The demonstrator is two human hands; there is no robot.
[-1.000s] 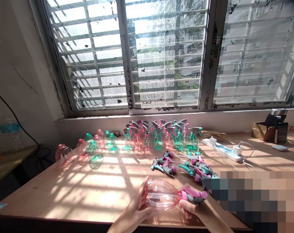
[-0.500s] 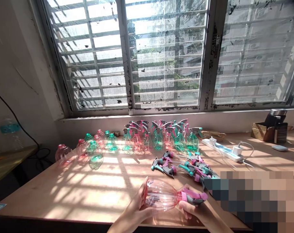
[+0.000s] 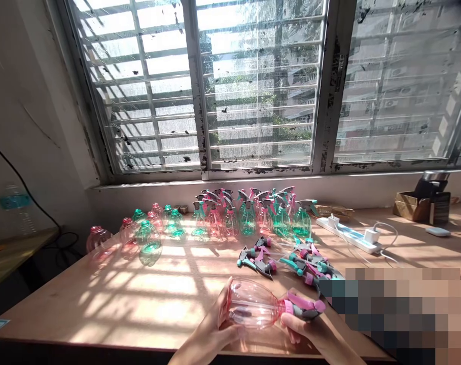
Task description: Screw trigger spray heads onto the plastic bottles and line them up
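A clear pink spray bottle lies on its side in the air over the table's front edge, its base to the left. My left hand is wrapped round the base end. At the other end my right hand closes its fingers on the collar of the pink and grey spray head, which sits on the bottle's neck. Inside the bottle a thin tube runs lengthwise. Just beyond my hands lies a pile of loose spray heads in pink, teal and grey.
Bottles with spray heads stand in rows by the window wall. Left of them are several open pink and green bottles. A power strip with plugs and cables lies at the right, near a cardboard box. The lower right corner is pixelated.
Almost nothing differs. Both hands keep their hold on the spray bottle in the same place, with only a very slight turn of the bottle.
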